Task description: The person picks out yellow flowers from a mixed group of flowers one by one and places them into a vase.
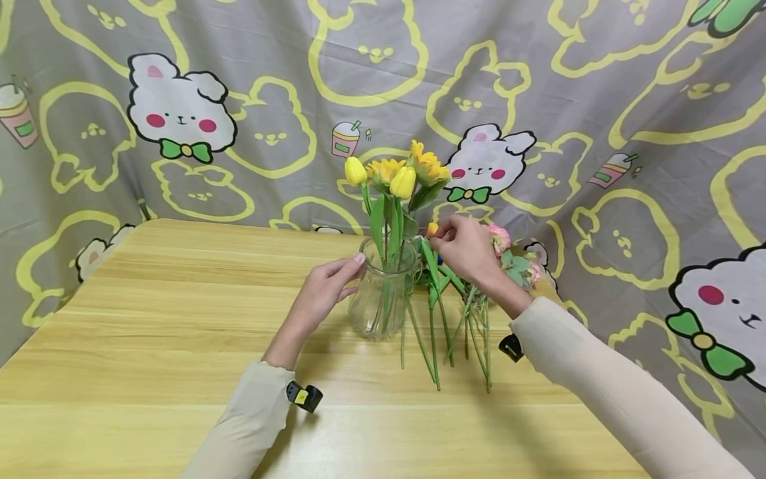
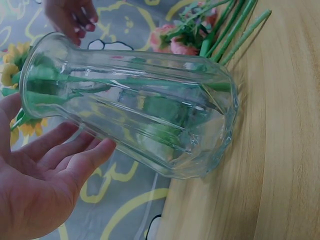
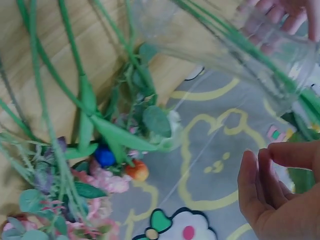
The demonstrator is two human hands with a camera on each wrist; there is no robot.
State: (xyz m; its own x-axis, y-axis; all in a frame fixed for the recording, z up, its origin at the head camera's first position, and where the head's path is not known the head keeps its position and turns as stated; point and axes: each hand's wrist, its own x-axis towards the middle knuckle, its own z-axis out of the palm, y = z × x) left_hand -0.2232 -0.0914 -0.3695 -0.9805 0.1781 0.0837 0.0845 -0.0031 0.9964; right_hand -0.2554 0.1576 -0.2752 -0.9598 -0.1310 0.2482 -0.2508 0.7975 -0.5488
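Observation:
A clear glass vase [image 1: 374, 309] stands upright on the table, holding yellow tulips [image 1: 403, 182] and sunflowers [image 1: 427, 163]. Beside its neck is my left hand [image 1: 323, 289], fingers loosely extended, thumb touching near the rim. My right hand [image 1: 463, 249] hovers to the right of the vase, over the loose flowers. Its fingers [image 3: 260, 185] are bent with the tips close together, and the right wrist view shows nothing between them. An orange tulip [image 3: 136, 170] and a blue bloom [image 3: 105, 156] lie below it among green stems.
Pink flowers [image 1: 499, 237] and several long stems [image 1: 433, 332] lie on the wooden table [image 1: 179, 332] right of the vase, stem ends toward me. A grey patterned curtain [image 1: 269, 80] hangs behind the table's back edge. Each wrist wears a small black camera [image 1: 304, 397].

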